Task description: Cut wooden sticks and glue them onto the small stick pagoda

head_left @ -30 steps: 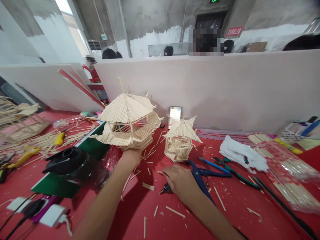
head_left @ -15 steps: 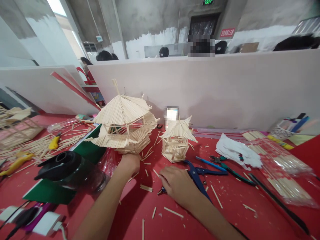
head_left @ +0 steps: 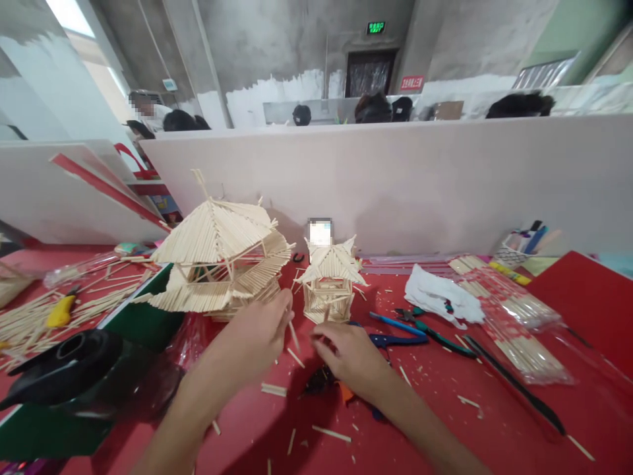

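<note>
My left hand [head_left: 262, 330] is closed, pinching a thin wooden stick [head_left: 295, 335] that points down over the table. It is in front of the large stick-built pavilion model [head_left: 217, 231], which has a tiered roof. Opposite it, my right hand [head_left: 349, 353] has its fingers bent together; what they hold, if anything, is hidden. A smaller pavilion model [head_left: 329, 290] stands just behind the right hand. Beneath that hand lie a dark object [head_left: 319, 380] with an orange part [head_left: 345, 394], too unclear to name, and a partly covered blue tool [head_left: 398, 340].
Green-handled pliers [head_left: 445, 336], a blue pen [head_left: 395, 323], a white cloth [head_left: 440, 297] and bagged sticks [head_left: 519, 336] lie right. Left are a dark bottle-like container [head_left: 74, 369], loose sticks and a yellow-handled tool [head_left: 61, 311]. A white partition [head_left: 445, 178] stands behind; people's heads show beyond.
My left hand has come away from the large pavilion's base, toward my right hand, with a stick in its fingers. My right hand's fingers have lifted. The whole view has shifted.
</note>
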The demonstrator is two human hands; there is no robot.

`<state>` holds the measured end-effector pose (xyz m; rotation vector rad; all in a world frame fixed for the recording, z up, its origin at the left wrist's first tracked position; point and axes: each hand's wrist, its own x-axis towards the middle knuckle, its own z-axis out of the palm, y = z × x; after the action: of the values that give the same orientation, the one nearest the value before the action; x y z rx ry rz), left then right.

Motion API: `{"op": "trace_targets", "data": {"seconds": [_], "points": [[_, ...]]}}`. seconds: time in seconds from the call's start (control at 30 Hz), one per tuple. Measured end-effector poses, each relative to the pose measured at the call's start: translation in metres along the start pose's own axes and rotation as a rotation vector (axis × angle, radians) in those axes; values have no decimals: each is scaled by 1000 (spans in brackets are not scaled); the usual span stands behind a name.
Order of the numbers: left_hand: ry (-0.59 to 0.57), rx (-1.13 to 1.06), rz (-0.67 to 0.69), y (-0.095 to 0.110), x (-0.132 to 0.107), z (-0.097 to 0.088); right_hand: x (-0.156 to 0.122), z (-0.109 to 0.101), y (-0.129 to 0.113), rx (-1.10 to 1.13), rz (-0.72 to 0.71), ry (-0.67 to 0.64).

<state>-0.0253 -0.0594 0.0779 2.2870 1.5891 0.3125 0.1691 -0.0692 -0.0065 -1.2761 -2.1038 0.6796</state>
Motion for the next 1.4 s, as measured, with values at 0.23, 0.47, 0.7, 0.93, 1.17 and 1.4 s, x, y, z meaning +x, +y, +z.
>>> {"op": "trace_targets", "data": {"seconds": [0.23,0.47,0.7,0.93,1.17,1.4], "points": [[-9,-910,20,-5,35,22,4,-31,11,324,63,201],[88,-962,-2,-4,43,36,5,-55,27,292,105,291],[45,-856,-43,-19,56,55,6,-51,42,223,136,371],[66,-945,-66,-29,65,71,9,-41,52,157,131,436],[98,-901,-33,-29,68,74,11,-40,51,110,90,436],[135,-783,25,-27,67,71,14,-40,50,142,115,422]]}}
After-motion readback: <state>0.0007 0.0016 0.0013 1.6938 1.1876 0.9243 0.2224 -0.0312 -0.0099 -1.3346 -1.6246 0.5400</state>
